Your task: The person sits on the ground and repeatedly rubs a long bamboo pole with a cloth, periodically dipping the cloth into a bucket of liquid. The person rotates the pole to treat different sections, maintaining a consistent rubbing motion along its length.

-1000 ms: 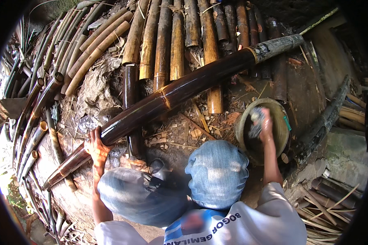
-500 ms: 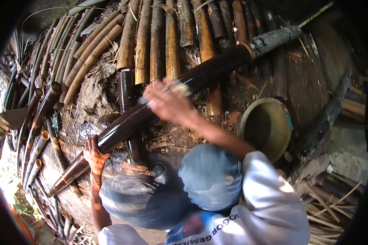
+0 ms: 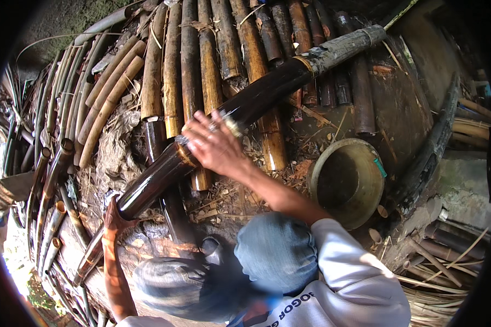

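A thick bamboo pole (image 3: pixel 267 99) lies slantwise in front of me, dark and wet along most of its length, grey and rough at its upper right part. Over its middle my right hand (image 3: pixel 215 144) is pressed, fingers bent across a pale yellowish wad (image 3: pixel 232 126) that shows beside the fingers; most of the wad is hidden. At the pole's lower left end my left hand (image 3: pixel 116 219) grips the rim, fingers partly hidden behind it. A brown length of bamboo (image 3: pixel 90 256) sticks out below that hand; whether it belongs to the same pole I cannot tell.
Several brown bamboo poles (image 3: pixel 191 65) lie side by side beyond and under the pole. A round basin (image 3: pixel 315 188) stands right of my right forearm. More bamboo (image 3: pixel 112 90) is stacked at the left, and cut strips (image 3: pixel 436 283) lie at the lower right.
The whole view has shifted, and the pole appears slightly steeper. My right hand stays near the pole's middle, less blurred now, while my left hand keeps hold of the lower end.
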A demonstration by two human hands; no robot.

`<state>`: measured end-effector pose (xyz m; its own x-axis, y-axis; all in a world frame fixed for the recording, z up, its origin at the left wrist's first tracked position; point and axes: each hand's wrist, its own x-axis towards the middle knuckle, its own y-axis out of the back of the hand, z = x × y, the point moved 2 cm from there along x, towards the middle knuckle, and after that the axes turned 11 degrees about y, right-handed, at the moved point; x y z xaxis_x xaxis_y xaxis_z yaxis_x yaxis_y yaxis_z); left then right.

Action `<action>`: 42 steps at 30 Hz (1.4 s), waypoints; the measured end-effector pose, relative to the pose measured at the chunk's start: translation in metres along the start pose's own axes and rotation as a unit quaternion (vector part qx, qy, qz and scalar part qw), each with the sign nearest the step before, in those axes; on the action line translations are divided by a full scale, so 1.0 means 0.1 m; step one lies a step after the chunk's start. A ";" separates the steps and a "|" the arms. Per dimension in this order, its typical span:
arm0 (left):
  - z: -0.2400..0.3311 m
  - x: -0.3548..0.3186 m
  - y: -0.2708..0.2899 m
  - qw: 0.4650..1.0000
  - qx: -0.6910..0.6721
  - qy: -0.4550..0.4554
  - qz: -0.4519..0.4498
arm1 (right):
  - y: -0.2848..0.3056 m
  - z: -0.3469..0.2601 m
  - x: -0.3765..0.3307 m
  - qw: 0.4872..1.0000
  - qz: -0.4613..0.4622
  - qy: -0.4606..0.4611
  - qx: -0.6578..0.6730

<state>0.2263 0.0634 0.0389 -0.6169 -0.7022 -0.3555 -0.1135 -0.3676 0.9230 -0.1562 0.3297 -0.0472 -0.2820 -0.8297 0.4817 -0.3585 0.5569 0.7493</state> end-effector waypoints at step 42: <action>0.01 0.18 0.11 0.998 -0.047 0.047 -0.003 | 0.86 1.59 0.07 0.988 0.076 -0.044 -0.129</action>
<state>0.2129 0.0470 0.0427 -0.5405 -0.7519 -0.3775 -0.0402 -0.4251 0.9042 -0.3306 0.3779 -0.0510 -0.3957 -0.7247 0.5642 -0.0699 0.6362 0.7683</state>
